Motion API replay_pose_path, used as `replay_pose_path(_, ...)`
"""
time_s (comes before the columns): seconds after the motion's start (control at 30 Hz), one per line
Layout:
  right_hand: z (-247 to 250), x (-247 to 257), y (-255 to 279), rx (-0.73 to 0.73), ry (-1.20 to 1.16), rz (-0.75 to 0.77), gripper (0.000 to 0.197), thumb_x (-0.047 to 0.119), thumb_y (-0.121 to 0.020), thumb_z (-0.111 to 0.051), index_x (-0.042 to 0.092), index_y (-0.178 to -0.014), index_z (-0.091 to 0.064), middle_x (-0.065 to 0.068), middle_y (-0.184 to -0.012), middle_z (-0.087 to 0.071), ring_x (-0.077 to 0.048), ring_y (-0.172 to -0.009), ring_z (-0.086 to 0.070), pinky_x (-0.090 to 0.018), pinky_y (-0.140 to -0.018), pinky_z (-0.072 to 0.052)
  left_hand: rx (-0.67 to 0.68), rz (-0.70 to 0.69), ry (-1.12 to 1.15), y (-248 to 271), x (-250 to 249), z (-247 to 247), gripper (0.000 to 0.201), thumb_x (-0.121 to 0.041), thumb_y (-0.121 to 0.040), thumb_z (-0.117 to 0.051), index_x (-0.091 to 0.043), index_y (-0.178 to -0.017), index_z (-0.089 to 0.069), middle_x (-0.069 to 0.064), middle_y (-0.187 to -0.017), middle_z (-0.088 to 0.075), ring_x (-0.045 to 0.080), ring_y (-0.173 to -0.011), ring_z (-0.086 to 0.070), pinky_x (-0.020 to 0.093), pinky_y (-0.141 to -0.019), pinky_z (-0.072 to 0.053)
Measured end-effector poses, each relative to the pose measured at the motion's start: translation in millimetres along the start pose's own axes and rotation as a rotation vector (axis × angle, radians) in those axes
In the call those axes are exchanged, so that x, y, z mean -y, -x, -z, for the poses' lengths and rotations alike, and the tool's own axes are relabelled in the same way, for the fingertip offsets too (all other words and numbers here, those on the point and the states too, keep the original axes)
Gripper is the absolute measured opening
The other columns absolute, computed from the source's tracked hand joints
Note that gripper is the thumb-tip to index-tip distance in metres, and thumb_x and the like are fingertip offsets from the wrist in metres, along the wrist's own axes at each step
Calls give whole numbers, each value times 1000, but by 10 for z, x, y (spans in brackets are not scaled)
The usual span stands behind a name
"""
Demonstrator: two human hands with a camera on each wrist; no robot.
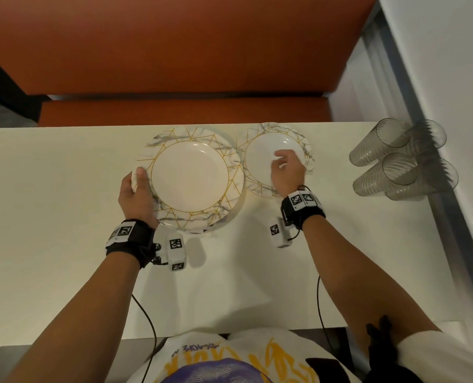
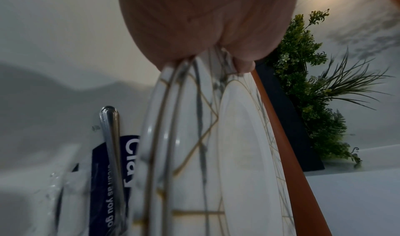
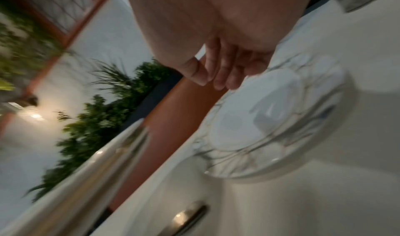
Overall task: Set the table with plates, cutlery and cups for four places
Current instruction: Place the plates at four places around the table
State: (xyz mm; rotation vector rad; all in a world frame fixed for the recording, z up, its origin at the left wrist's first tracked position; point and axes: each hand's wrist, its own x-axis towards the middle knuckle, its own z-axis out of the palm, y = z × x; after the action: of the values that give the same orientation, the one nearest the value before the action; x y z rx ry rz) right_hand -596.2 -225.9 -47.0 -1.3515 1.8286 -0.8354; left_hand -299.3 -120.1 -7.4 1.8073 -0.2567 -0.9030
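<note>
A stack of large marble-and-gold plates (image 1: 189, 176) sits tilted at the table's middle. My left hand (image 1: 140, 178) grips its left rim, thumb on top and fingers underneath. In the left wrist view the hand (image 2: 205, 26) holds several plate edges (image 2: 238, 145) together. A metal cutlery handle (image 2: 111, 137) lies beneath them on a blue-labelled pack (image 2: 129, 162). Smaller matching plates (image 1: 260, 156) lie to the right. My right hand (image 1: 286, 167) hovers over them with loosely curled fingers (image 3: 216, 75), holding nothing. The small plate (image 3: 270, 120) is blurred below it.
Stacks of clear plastic cups (image 1: 395, 161) lie on their sides at the table's right end, by a white wall ledge (image 1: 437, 106). An orange bench (image 1: 174, 51) runs behind the white table (image 1: 50, 203). Green plants (image 2: 314, 86) stand beyond.
</note>
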Motion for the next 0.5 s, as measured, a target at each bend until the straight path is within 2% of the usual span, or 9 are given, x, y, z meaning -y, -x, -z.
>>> replay_pose_path(0.07, -105, 236, 192, 146, -16, 50, 30, 32, -99, -58, 17, -124, -60, 2, -105, -64, -16, -93, -64, -30, -80, -57, 32, 9, -12, 74, 32, 50, 45, -53, -101, -57, -26, -138, -57, -8, -125, -65, 16, -117, -64, 33, -94, -55)
replay_pose_path(0.17, -216, 446, 438, 276, 52, 92, 55, 56, -93, -59, 17, -130, -57, 2, -115, -63, -13, -100, -61, -28, -85, -51, 87, 42, -34, 143, 92, 158, 70, -59, -97, -60, -21, -154, -44, -6, -135, -57, 18, -124, -57, 31, -96, -50)
replay_pose_path(0.23, -248, 456, 595, 271, 130, 124, 61, 52, -88, -68, 14, -134, -55, -2, -124, -59, -16, -109, -56, -28, -90, -46, 126, 85, -30, 144, 155, 240, 86, -68, -89, -65, -21, -156, -41, -2, -146, -55, 22, -131, -55, 40, -106, -50)
replay_pose_path(0.3, -245, 426, 774, 241, 151, 127, 62, 41, -85, -75, 11, -135, -53, -6, -128, -59, -20, -115, -56, -31, -95, -46, 155, 135, -30, 152, 219, 336, 97, -75, -81, -69, -24, -158, -38, 1, -155, -51, 26, -138, -52, 51, -112, -46)
replay_pose_path(0.33, -238, 405, 863, 221, 144, 114, 62, 38, -85, -76, 10, -135, -54, -8, -129, -60, -22, -117, -56, -33, -98, -47, 165, 160, -27, 168, 248, 389, 102, -77, -79, -69, -25, -159, -35, 2, -158, -48, 27, -141, -48, 54, -114, -42)
replay_pose_path(0.43, -209, 315, 1129, 181, 117, 46, 59, 36, -88, -74, 7, -135, -54, -10, -133, -61, -25, -124, -56, -35, -103, -46, 214, 178, -2, 226, 382, 563, 105, -78, -79, -67, -22, -161, -33, 0, -156, -50, 24, -141, -47, 48, -116, -39)
replay_pose_path(0.5, -175, 251, 1319, 159, 107, 2, 58, 35, -91, -71, 6, -138, -52, -12, -138, -58, -27, -129, -54, -30, -102, -42, 255, 151, 4, 262, 474, 690, 96, -78, -81, -66, -21, -156, -44, -5, -145, -58, 21, -134, -55, 44, -111, -46)
